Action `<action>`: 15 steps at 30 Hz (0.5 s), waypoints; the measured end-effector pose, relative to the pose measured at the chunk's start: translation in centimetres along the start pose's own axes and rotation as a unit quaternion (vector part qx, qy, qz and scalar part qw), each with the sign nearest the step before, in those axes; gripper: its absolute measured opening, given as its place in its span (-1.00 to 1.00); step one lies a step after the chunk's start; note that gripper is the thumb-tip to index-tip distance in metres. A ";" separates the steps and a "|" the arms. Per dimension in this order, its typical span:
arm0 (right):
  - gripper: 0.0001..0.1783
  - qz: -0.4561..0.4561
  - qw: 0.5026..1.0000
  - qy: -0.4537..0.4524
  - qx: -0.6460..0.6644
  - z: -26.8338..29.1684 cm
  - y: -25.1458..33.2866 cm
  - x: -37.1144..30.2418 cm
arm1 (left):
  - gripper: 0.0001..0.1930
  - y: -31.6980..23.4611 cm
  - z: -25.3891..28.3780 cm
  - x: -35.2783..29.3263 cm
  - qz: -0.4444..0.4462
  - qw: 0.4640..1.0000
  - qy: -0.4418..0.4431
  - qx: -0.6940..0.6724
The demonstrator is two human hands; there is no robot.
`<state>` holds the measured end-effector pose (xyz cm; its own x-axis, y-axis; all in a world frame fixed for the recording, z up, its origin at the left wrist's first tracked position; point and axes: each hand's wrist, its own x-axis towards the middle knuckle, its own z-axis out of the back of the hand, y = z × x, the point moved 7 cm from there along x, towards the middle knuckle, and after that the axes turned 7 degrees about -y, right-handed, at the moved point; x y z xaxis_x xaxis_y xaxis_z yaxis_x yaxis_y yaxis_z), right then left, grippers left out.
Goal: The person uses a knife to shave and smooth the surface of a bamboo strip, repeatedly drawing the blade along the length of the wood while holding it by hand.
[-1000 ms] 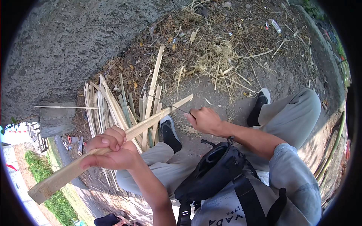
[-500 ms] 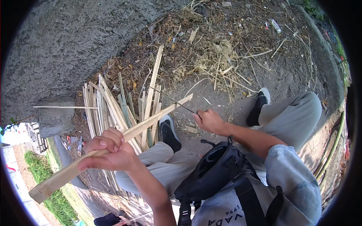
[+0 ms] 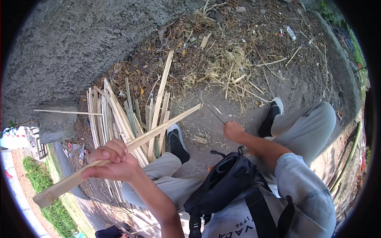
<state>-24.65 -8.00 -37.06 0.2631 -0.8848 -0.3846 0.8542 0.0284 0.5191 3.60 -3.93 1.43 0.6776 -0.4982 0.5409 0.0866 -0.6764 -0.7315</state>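
My left hand [image 3: 113, 160] is wrapped around a long pale strip of split bamboo or wood [image 3: 158, 129]. Its thick end sticks out to the lower left, and it tapers toward the upper right. A knife with a long, thin dark blade [image 3: 214, 112] is gripped in my right hand [image 3: 233, 131], which hides the handle. The blade's far end is close to the strip's narrow tip; whether they touch, I cannot tell. From the tip, a thin curled shaving [image 3: 203, 90] seems to stand off.
Behind the held strip lies a pile of pale and greenish strips [image 3: 105, 115], beside a rough grey block or wall [image 3: 79, 47]. Shavings [image 3: 230, 67] litter the dirt ahead. A black bag [image 3: 218, 180] hangs at my front, above my bent legs. A clear bottle [image 3: 291, 33] lies far right.
My right hand has drawn the knife right and slightly down, off the strip's side to its tip. A curl now shows there. My left hand keeps its hold, the strip's thick end slightly higher.
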 end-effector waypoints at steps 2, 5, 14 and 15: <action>-0.56 -0.030 1.000 -0.002 -0.007 0.3 -1.1 0.6 | -0.31 0.2 -0.1 0.1 0.001 1.000 0.011 0.005; -0.56 -0.047 0.999 -0.008 0.000 0.9 0.9 0.7 | -0.32 0.0 0.2 -0.1 0.004 1.000 -0.015 0.006; -0.49 -0.058 0.984 0.030 0.167 8.2 8.1 -1.0 | -0.32 -0.2 0.1 0.1 0.003 1.000 0.001 -0.022; -0.48 -0.026 0.982 0.023 0.186 9.9 9.6 -1.4 | -0.33 -0.2 0.2 0.1 0.002 1.000 -0.011 -0.019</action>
<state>-21.22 -11.05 -23.96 0.2512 -0.8585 -0.4471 0.6456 -0.1956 0.7382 3.85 -3.73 1.52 0.6934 -0.4902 0.5281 0.0555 -0.6944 -0.7175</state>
